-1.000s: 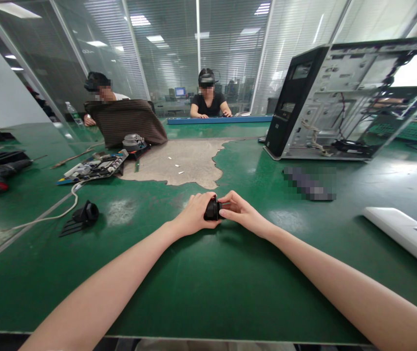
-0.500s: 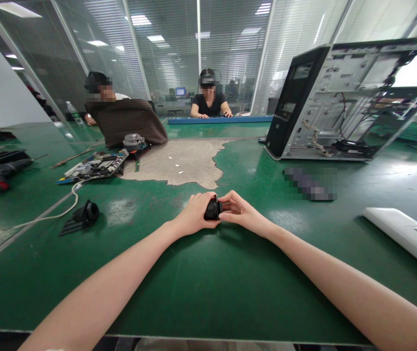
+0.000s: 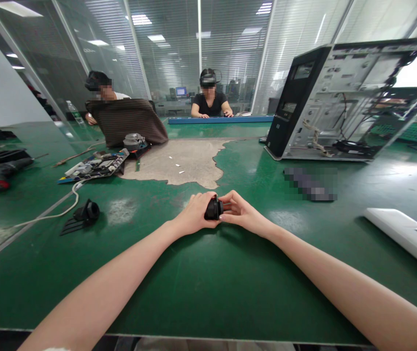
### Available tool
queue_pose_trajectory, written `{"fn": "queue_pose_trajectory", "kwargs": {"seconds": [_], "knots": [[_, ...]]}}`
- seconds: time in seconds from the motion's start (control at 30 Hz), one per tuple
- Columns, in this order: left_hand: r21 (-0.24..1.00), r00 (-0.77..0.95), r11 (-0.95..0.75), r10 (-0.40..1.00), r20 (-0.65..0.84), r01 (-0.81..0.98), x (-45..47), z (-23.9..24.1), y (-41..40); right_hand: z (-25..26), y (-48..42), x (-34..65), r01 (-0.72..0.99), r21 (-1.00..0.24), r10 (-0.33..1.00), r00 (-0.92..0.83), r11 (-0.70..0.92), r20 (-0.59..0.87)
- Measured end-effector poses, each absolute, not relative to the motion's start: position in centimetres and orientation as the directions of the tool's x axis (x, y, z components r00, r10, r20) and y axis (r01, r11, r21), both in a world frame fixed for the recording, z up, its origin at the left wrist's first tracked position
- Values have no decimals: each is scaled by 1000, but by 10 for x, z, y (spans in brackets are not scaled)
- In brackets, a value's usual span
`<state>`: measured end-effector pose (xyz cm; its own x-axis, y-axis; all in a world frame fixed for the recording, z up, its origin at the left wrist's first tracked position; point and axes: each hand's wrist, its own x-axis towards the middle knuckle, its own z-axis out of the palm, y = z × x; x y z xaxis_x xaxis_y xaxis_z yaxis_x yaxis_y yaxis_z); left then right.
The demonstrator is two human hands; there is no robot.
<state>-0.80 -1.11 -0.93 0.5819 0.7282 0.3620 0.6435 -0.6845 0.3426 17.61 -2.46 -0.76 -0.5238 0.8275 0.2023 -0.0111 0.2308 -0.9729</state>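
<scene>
A small black, ribbed, lens-like cylinder [image 3: 214, 209] is held just above the green table, in the middle of the view. My left hand [image 3: 196, 213] is closed around its left side, with the thumb below and the fingers over the top. At the right end, my right hand [image 3: 240, 213] has its thumb and curled fingertips on the cylinder's narrower rim. Part of the cylinder is hidden by the left fingers. To the left, a black tube-shaped part with a slotted bracket [image 3: 87, 211] lies on the table [image 3: 208, 292].
An open computer case [image 3: 299, 102] stands at the back right, near a blurred dark object [image 3: 309, 184] and a white casing [image 3: 406, 234]. A circuit board [image 3: 95, 167], a white cable [image 3: 73, 200] and a drill-like tool [image 3: 0, 170] lie left. Two people sit across the table.
Both hands keep their places on the black cylinder. Only a very slight shift of the right thumb and the cylinder's rim shows.
</scene>
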Motion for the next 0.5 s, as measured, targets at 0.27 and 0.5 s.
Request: {"fn": "queue_pose_trajectory", "kwargs": {"seconds": [0.27,0.5], "knots": [[363,566,-673,739,365,644,-8,-9,-12,-9,-25,173,21,-964,857,-463,267,227],[326,591,-701,711,380,634,-9,-10,-11,-7,-24,176,6,-971,831,-518,238,200]]}}
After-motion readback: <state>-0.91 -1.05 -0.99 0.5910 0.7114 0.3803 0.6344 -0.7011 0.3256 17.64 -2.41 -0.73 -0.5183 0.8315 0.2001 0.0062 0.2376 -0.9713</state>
